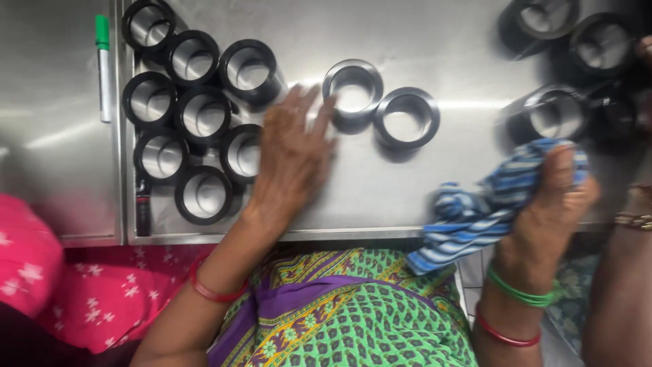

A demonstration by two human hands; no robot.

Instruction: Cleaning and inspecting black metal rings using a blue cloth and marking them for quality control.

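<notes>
My left hand (292, 160) lies flat and open on the steel table (421, 47), fingers spread, its fingertips touching a short black metal ring (352, 90). A second ring (407, 117) stands just right of that one. Left of the hand, several more black rings (183, 115) are packed together upright. My right hand (553, 204) grips a blue and white striped cloth (479, 214) at the table's front edge, just below another dark ring (553, 112).
Two more dark rings (574, 30) stand at the far right. A green-capped marker (103, 64) lies on the left steel panel, and a small dark tube (142, 207) lies by the ring cluster. Another person's arm (621, 285) with bangles is at the right edge.
</notes>
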